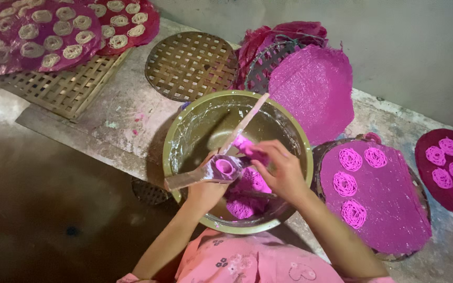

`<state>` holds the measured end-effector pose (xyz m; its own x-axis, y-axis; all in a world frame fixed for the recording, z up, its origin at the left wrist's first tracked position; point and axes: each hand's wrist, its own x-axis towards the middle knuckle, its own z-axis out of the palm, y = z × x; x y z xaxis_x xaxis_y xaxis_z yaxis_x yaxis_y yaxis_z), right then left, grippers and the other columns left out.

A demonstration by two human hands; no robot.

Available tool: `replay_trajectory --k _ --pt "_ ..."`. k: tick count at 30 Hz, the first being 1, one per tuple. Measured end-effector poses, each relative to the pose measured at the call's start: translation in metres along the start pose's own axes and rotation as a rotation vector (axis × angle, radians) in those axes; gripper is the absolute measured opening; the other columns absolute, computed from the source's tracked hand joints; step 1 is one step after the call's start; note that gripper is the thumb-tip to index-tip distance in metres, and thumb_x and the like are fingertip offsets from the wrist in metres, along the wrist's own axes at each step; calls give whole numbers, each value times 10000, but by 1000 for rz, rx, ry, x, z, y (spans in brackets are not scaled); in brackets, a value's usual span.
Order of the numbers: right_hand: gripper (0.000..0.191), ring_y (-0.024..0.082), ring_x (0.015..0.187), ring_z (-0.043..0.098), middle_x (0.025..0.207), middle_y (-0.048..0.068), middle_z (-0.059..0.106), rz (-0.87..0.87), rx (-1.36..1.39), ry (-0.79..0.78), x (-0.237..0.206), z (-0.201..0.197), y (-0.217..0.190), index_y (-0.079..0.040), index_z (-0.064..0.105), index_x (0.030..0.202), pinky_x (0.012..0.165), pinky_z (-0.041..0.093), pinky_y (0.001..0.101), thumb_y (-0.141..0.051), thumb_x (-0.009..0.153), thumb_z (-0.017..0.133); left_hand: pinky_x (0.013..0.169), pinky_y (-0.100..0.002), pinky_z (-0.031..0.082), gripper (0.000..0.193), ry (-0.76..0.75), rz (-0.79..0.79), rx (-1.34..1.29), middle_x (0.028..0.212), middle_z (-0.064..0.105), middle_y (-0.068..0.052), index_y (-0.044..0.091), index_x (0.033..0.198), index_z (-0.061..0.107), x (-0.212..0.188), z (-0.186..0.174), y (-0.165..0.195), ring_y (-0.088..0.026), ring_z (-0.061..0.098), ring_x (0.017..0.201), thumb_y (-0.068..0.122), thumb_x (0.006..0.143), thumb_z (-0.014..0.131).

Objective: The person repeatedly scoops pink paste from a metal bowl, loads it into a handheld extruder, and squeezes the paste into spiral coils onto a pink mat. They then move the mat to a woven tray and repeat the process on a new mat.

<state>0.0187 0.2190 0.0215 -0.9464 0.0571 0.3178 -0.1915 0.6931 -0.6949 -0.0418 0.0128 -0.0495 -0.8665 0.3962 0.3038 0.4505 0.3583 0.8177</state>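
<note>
The person leans over a green bowl [184, 123] on a stained concrete ledge [127, 112]. The left hand [205, 191] is closed around a wooden press [221, 169], a long flat piece with a round hole packed with pink dough. The press lies across the bowl's near rim; its far arm slants up over the bowl. The right hand [284, 173] is curled over a lump of pink dough [247, 149] just beside the hole; the fingers hide most of the lump, so how firm the grip is cannot be told. More dough [245, 202] sits low in the bowl, partly hidden by both hands and the press.

To the right, a round tray [389, 209] covered in pink cloth carries four pink noodle coils [351, 159]; its lower edge is hidden by the forearm. Farther right, a dark red mat [446, 196] with more coils is cut off by the frame. Behind the bowl lie a bare pink cloth [313, 89] over a basket, and an empty woven tray [190, 65]. At top left, pale coils [53, 42] rest on red cloth, cut off by the edge.
</note>
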Motion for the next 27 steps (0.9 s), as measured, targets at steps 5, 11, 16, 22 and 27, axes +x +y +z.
replay_trajectory --k 5,11,16,22,27 --pt "278 237 948 711 1070 114 704 -226 -160 85 31 14 0 -57 708 1129 802 594 341 -72 860 775 938 -453 523 535 -50 -22 75 1256 658 -129 93 1286 607 -2 2 6 -339 647 1129 240 804 787" --pt "210 223 958 723 1049 136 761 92 261 -113 20 -12 41 -54 741 1159 855 576 339 -22 971 652 1017 -496 465 555 36 88 358 1292 637 -187 79 1334 604 0 -7 -14 -376 613 1181 251 844 802" --pt "395 253 1050 755 1136 123 752 -42 -175 -430 -19 40 92 -110 736 1138 902 569 394 7 784 603 1018 -437 505 537 200 -8 196 1244 693 -157 72 1257 667 -2 -37 -23 -341 656 1171 245 773 820" --pt "343 317 1166 675 1155 75 718 -204 -686 -788 -29 73 131 -199 732 1109 923 469 636 -201 775 656 1004 -403 541 467 307 -2 180 1336 679 -129 115 1295 680 -15 -53 -5 -302 678 1208 206 853 803" --pt "290 354 1002 717 1081 159 731 5 -720 -1030 -27 63 104 -123 673 1139 824 600 470 -311 924 623 948 -421 531 476 236 -134 267 1358 646 -112 133 1250 705 -20 -47 1 -308 657 1174 250 806 832"
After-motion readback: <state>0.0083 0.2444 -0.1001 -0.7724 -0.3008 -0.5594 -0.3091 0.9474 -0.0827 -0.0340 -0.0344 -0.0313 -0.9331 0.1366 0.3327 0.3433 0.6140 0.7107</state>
